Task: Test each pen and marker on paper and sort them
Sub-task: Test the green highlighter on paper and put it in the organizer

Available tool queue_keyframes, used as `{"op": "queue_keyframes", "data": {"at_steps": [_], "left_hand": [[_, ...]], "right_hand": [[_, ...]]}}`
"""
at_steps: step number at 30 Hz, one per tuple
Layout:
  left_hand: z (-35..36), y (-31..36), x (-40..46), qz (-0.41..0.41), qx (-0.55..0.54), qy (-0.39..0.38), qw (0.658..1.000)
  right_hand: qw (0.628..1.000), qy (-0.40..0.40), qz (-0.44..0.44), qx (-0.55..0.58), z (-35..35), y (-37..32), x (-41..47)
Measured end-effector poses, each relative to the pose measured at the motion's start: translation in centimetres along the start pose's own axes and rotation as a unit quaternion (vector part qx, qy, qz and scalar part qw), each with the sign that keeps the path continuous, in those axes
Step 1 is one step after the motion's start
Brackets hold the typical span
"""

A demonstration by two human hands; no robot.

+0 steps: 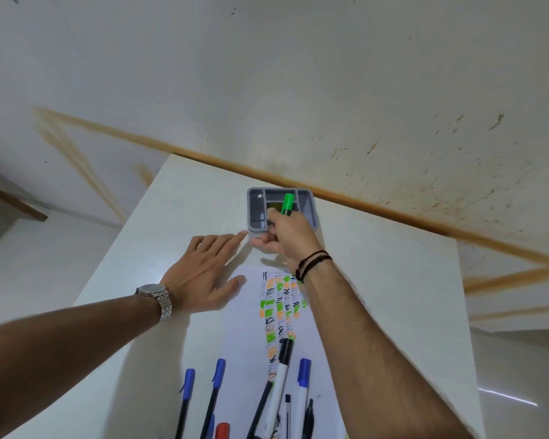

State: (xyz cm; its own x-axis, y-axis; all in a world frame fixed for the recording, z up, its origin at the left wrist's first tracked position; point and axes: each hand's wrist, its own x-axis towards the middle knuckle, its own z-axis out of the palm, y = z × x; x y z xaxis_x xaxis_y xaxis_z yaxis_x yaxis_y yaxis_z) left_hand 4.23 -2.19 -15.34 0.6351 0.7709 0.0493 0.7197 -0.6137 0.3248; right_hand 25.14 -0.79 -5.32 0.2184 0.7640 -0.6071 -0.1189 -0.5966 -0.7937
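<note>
- The green marker (pixel 287 204) is in my right hand (pixel 287 236), cap end up, and tilted a little over the middle part of the grey organizer (pixel 256 213) at the far edge of the counter (pixel 393 280).
- My right fingers (pixel 271 217) are curled round the lower part of the barrel, so only the capped top shows above them. The barrel runs down through my fist, and I cannot tell whether its lower end is already inside a compartment.
- To do this step well, I think I should pick the compartment first, then lower the marker straight down until it rests on the bottom. Only then should I loosen my grip, so it does not tip over a divider.
- My left hand (pixel 203 274) lies flat and spread on the counter, holding nothing. Its fingertip is just beside the organizer's near corner, where it could steady the box if it slides.
- The paper (pixel 244 327) lies nearer me, striped with green, orange and black test marks.
- Nearest me lie a black-capped white marker (pixel 282 369), blue-capped pens (pixel 218 375), dark pens and a red cap (pixel 222 430), which I judge are not yet sorted.
</note>
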Motion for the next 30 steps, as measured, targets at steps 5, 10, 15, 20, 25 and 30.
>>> {"op": "queue_keyframes", "data": {"at_steps": [5, 10, 15, 20, 25, 30], "left_hand": [[0.1, -0.1, 0.0, -0.005, -0.008, -0.001, 1.000], [0.2, -0.3, 0.0, 0.020, 0.010, -0.014, 1.000], [0.2, -0.2, 0.1, 0.010, 0.026, -0.012, 1.000], [0.3, -0.3, 0.1, -0.002, 0.022, -0.009, 1.000], [0.3, -0.3, 0.1, -0.005, 0.022, -0.009, 1.000], [0.3, -0.2, 0.1, -0.006, 0.022, -0.008, 1.000]], "right_hand": [[0.994, 0.004, -0.063, 0.092, -0.5, 0.0, -1.2], [0.967, 0.045, -0.246, -0.042, -3.8, -0.5, -1.4], [0.912, 0.014, -0.312, -0.264, -4.7, -1.2, -0.3], [0.871, 0.030, -0.329, -0.365, -4.3, -0.8, 0.3], [0.862, 0.018, -0.312, -0.399, -3.0, 0.2, 0.7], [0.840, 0.032, -0.314, -0.441, -1.9, -0.1, 1.3]]}}
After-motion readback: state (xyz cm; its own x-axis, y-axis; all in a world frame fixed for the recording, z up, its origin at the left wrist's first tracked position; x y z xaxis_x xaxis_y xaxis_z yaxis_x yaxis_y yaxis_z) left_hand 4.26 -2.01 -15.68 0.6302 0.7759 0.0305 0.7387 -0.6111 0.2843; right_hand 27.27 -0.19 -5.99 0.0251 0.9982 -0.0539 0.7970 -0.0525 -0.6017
